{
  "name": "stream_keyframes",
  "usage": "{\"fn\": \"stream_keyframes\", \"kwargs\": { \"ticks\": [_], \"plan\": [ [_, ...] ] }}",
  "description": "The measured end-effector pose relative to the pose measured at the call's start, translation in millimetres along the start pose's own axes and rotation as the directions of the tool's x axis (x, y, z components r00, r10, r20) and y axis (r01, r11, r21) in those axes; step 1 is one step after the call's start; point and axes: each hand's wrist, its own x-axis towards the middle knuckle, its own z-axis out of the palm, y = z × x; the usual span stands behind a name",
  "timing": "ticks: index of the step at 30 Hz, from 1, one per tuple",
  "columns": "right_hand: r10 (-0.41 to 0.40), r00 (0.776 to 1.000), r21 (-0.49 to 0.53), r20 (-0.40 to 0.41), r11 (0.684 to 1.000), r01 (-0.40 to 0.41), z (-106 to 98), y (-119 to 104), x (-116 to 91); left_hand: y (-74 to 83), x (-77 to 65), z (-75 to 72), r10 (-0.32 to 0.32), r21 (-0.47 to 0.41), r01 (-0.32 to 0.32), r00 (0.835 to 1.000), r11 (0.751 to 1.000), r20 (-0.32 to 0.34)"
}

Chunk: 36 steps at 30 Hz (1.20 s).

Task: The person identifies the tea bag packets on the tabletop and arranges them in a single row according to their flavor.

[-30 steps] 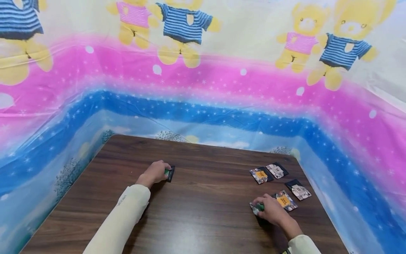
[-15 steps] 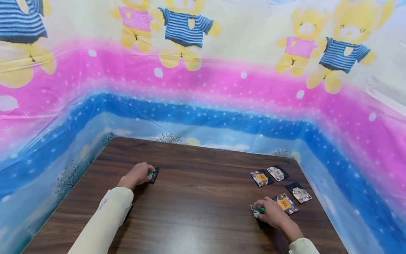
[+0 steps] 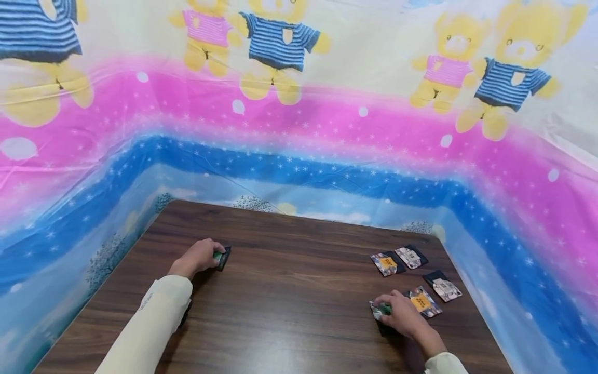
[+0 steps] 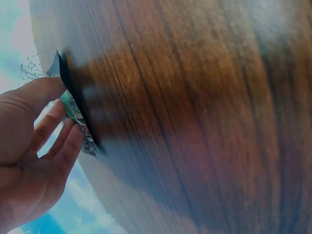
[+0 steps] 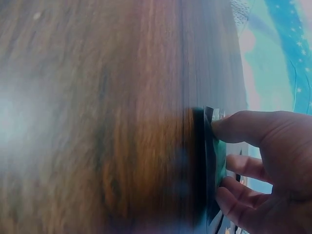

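Note:
On the left side of the table, my left hand (image 3: 198, 255) holds a small flat packet (image 3: 223, 258) with a green label and a black edge. In the left wrist view, the thumb and fingertips pinch this packet (image 4: 78, 114) across its face. The packet is close to the tabletop; whether it touches cannot be told. At the right, my right hand (image 3: 404, 312) grips a second green-labelled packet (image 3: 379, 310), largely covered by the fingers. The right wrist view has that packet (image 5: 214, 161) edge-on, thumb at one end and fingers at the other.
Beyond and beside the right hand lie an orange-labelled packet (image 3: 386, 264), a white-labelled packet (image 3: 411, 256), another white-labelled packet (image 3: 445, 287) and another orange-labelled packet (image 3: 424, 302). The wooden table (image 3: 280, 291) is bordered by a printed bear curtain (image 3: 299, 135).
My left hand has moved left across the table with its packet, mostly in the first half second. The right hand and its packet have stayed in nearly the same spot.

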Motion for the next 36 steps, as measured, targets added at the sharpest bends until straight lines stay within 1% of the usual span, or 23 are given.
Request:
{"fn": "stream_keyframes", "kwargs": {
  "ticks": [5,9,13,19,25,28,36],
  "plan": [
    [0.028,1.000,0.009,0.006,1.000,-0.028,0.5,-10.9,9.9,-0.7,-1.5,-1.4,-0.004,0.005,0.004,1.000,1.000,0.002],
    [0.006,1.000,0.027,-0.020,1.000,-0.006,2.7,-22.1,19.2,-1.4,-4.0,-3.4,-0.014,-0.003,0.014,1.000,1.000,0.008],
    [0.003,0.999,0.037,-0.052,0.999,-0.001,6.1,-34.1,29.6,-2.6,-4.8,-4.2,-0.022,-0.006,0.022,1.000,1.000,0.012],
    [-0.004,0.996,0.018,-0.084,1.000,0.005,10.5,-53.8,44.2,-4.9,-2.1,-1.4,-0.010,0.014,0.010,1.000,1.000,0.007],
    [0.010,0.995,0.039,-0.098,0.999,-0.006,13.9,-75.7,54.7,-5.8,0.4,3.1,-0.003,0.014,0.003,1.000,1.000,0.000],
    [-0.006,0.994,0.059,-0.107,0.998,0.012,16.8,-86.2,60.9,-5.0,0.6,3.5,0.002,0.019,-0.002,1.000,1.000,-0.002],
    [-0.070,0.987,0.084,-0.146,0.993,0.082,24.9,-115.2,73.4,-2.9,1.8,-0.9,-0.004,-0.023,0.005,1.000,1.000,0.012]
  ]
}}
